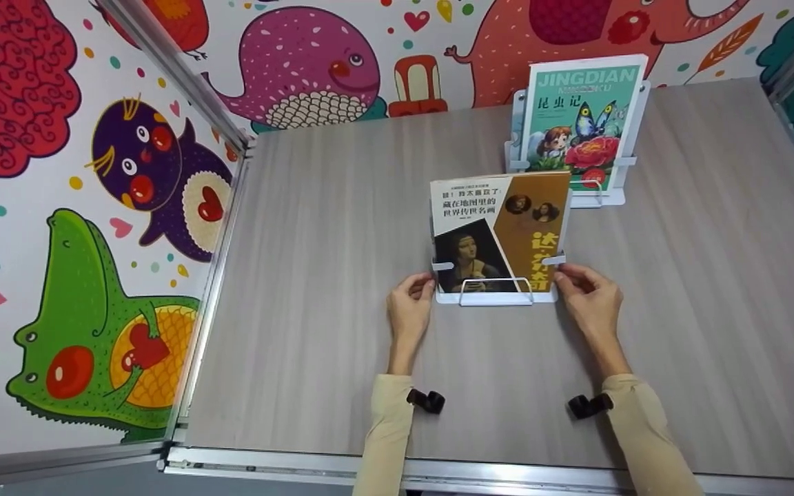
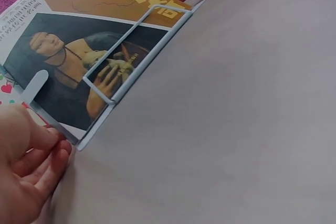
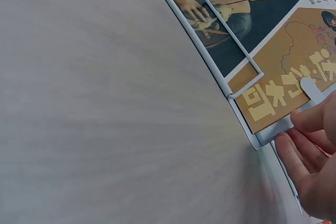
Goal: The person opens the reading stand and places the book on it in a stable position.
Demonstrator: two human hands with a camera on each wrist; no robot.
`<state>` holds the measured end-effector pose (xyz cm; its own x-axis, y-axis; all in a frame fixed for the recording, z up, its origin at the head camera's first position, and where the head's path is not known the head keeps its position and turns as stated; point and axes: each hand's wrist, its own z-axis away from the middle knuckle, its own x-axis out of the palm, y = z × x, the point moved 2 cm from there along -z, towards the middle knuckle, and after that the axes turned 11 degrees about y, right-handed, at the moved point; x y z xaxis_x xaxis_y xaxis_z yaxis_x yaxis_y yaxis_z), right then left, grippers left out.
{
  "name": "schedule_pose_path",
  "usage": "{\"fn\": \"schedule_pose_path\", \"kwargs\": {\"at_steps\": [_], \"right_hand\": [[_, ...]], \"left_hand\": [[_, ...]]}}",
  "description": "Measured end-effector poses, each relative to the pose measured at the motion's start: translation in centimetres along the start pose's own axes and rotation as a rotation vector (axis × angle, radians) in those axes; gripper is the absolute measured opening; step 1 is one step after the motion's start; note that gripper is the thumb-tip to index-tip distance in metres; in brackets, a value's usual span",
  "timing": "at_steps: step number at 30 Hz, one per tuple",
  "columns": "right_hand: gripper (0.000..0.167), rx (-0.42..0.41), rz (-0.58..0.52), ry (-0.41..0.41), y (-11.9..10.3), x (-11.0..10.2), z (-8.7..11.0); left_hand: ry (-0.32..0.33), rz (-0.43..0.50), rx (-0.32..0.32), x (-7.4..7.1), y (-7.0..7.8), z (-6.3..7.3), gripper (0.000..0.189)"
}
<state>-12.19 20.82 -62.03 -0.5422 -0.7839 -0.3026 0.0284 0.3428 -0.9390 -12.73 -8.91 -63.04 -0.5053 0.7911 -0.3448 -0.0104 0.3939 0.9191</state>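
Observation:
A white book stand (image 1: pixel 449 298) stands tilted back on the table, holding a brown and white book (image 1: pixel 500 234) with a painted portrait on its cover. Side clips and a wire bar lie across the book's front. My left hand (image 1: pixel 411 303) pinches the stand's lower left edge, with thumb and fingertips at the corner in the left wrist view. At the lower right side, my right hand (image 1: pixel 593 300) grips the edge between thumb and fingers; the right wrist view shows this side panel (image 3: pixel 275 129) close up. The stand's back is hidden.
Behind and to the right, a second white stand (image 1: pixel 635 148) holds a green book (image 1: pixel 576 124) with a butterfly cover. A metal rail (image 1: pixel 287 460) runs along the front edge of the wood-grain table (image 1: pixel 328 227). Cartoon-printed panels (image 1: pixel 183 172) rise at the left and back.

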Motion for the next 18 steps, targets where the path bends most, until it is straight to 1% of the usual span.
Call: {"fn": "schedule_pose_path", "kwargs": {"at_steps": [4,7,12,18], "right_hand": [[0.015,-0.013,0.002,0.007,0.15,0.00,0.01],[0.015,-0.025,0.013,-0.001,0.17,0.01,0.07],[0.016,-0.024,0.021,-0.013,0.08,-0.01,0.12],[0.014,-0.025,0.023,0.002,0.10,0.03,-0.20]], "left_hand": [[-0.037,-0.002,-0.013,-0.13,0.05,-0.29,0.012],[-0.050,-0.012,-0.027,-0.23,-0.04,-0.42,0.011],[-0.050,-0.004,-0.030,-0.20,-0.18,-0.47,0.011],[-0.048,0.032,-0.028,0.01,-0.13,-0.53,0.011]]}}
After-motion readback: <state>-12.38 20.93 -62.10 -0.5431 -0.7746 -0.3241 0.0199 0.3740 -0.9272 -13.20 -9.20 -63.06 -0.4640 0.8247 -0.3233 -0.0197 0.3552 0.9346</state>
